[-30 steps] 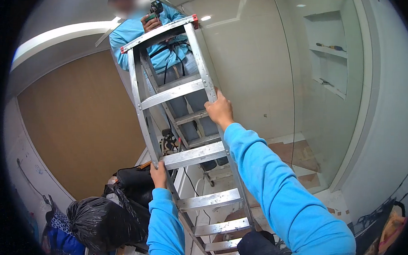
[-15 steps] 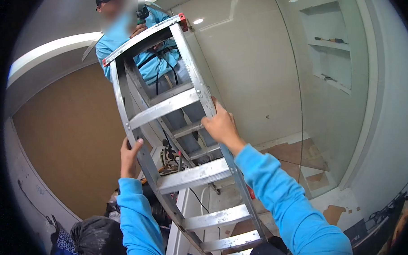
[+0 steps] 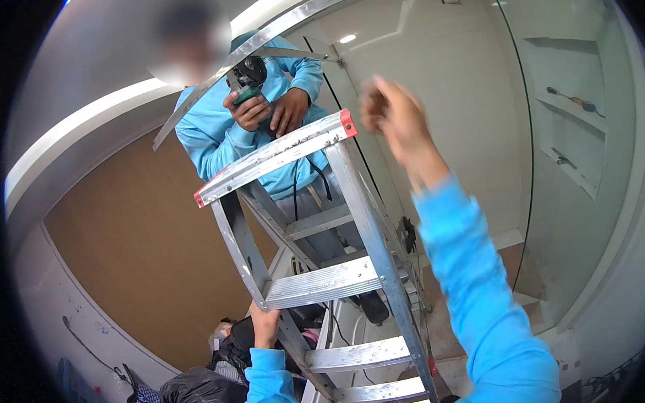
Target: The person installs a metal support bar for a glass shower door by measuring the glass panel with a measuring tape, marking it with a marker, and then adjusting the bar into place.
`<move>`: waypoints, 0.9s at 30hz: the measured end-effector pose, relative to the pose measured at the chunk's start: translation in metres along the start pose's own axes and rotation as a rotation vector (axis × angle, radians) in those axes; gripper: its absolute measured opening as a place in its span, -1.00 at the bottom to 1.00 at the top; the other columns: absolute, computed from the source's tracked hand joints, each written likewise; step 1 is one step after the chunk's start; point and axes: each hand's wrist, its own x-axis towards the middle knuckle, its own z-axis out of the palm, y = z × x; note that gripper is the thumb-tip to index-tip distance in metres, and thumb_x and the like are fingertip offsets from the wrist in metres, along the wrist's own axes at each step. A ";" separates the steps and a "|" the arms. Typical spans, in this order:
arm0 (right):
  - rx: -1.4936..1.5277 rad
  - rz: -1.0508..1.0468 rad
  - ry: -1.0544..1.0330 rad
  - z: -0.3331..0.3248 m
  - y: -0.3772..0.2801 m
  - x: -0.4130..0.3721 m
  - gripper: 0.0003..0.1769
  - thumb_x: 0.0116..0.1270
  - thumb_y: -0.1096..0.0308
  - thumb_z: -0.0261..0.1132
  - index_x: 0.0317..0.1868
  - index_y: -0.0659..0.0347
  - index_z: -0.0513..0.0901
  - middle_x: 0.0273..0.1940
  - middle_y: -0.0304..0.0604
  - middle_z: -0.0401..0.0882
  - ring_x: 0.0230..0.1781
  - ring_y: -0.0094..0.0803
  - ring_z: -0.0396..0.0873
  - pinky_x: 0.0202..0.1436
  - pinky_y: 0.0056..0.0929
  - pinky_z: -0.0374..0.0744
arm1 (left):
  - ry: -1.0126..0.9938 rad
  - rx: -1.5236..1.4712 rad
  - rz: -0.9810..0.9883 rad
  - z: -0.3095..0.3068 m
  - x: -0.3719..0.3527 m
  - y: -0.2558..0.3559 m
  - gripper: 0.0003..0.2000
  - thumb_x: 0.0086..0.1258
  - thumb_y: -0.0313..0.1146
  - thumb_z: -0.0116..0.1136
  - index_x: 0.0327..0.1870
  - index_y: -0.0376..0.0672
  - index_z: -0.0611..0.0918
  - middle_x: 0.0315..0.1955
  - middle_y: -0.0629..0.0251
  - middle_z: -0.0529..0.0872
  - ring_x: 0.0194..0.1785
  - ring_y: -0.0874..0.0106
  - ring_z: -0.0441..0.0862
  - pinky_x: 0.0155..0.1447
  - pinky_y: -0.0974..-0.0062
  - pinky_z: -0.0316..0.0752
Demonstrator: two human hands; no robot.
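The fingers of the wearer's left hand [image 3: 265, 326] are closed around the left rail [image 3: 235, 249] of an aluminium ladder [image 3: 327, 281], just below a ridged step. The right hand [image 3: 402, 122] is in the air, touching nothing visible, just right of the ladder's top cap [image 3: 274, 158] with its red ends. Motion blur smears that hand, so I cannot tell how far its fingers are spread.

The ladder stands in the middle of the view, its top slanting up to the right. Behind it is another person [image 3: 225, 152] in a light blue top, holding a green and black power tool [image 3: 248, 82] in one hand. A long metal strip [image 3: 280, 31] slants across the view above the ladder's top.

Farther out, a brown panel [image 3: 143, 245] covers the left side, with a black bag [image 3: 202, 391] below. To the right, a yellow-handled tool [image 3: 578, 102] rests on a recessed shelf.
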 end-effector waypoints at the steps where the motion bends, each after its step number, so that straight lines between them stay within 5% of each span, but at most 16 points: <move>1: 0.042 0.053 -0.027 0.016 0.004 0.046 -0.77 0.32 0.21 0.22 -0.31 0.22 0.54 -0.52 -0.25 0.50 -0.62 -0.51 0.44 -0.56 -0.51 0.40 | 0.001 0.007 -0.004 -0.002 0.000 -0.001 -0.61 0.13 -0.40 0.23 0.00 -0.37 0.56 -0.15 0.22 0.66 -0.09 0.43 0.59 0.02 0.50 0.47; 7: -0.221 0.369 0.021 0.047 0.068 0.190 -0.81 0.32 0.34 0.14 -0.20 0.30 0.54 -0.42 -0.08 0.56 -0.56 -0.38 0.52 -0.51 -0.44 0.56 | 0.060 0.090 0.051 -0.001 0.002 -0.009 -0.51 0.12 -0.32 0.22 0.08 -0.40 0.54 -0.12 0.16 0.66 -0.08 0.39 0.59 0.03 0.46 0.47; 12: 0.028 0.503 0.018 0.036 0.106 0.241 -0.68 0.39 0.24 0.09 0.02 0.29 0.45 -0.18 0.09 0.59 -0.40 -0.27 0.58 -0.45 -0.34 0.61 | 0.107 0.202 0.078 0.000 0.003 -0.004 -0.61 0.13 -0.31 0.24 -0.07 -0.40 0.59 -0.21 0.23 0.69 -0.12 0.43 0.59 0.04 0.48 0.46; 16: 0.165 0.558 -0.094 0.047 0.123 0.275 -0.55 0.44 0.16 0.02 0.16 0.34 0.33 -0.01 0.27 0.49 -0.20 -0.12 0.56 -0.27 -0.24 0.63 | 0.107 0.204 0.003 -0.002 0.004 -0.008 -0.58 0.15 -0.32 0.21 -0.01 -0.42 0.57 -0.14 0.09 0.70 -0.08 0.35 0.62 0.05 0.44 0.48; 18: 0.263 0.630 -0.124 0.053 0.132 0.281 -0.31 0.49 0.04 -0.10 0.47 0.17 -0.09 0.20 0.40 0.28 -0.09 0.03 0.52 -0.13 -0.24 0.61 | 0.129 0.206 0.097 0.007 0.003 0.004 -0.59 0.15 -0.33 0.21 -0.02 -0.42 0.57 -0.18 0.11 0.70 -0.10 0.36 0.62 0.03 0.45 0.48; 27: 0.579 0.644 -0.154 0.075 0.170 0.322 -0.49 0.55 -0.03 -0.16 0.21 0.24 0.15 -0.11 0.23 0.41 -0.26 -0.15 0.44 -0.19 -0.22 0.55 | 0.178 0.186 -0.014 0.003 0.001 -0.003 -0.53 0.06 -0.30 0.27 -0.03 -0.42 0.54 -0.24 0.21 0.68 -0.17 0.42 0.60 -0.02 0.47 0.48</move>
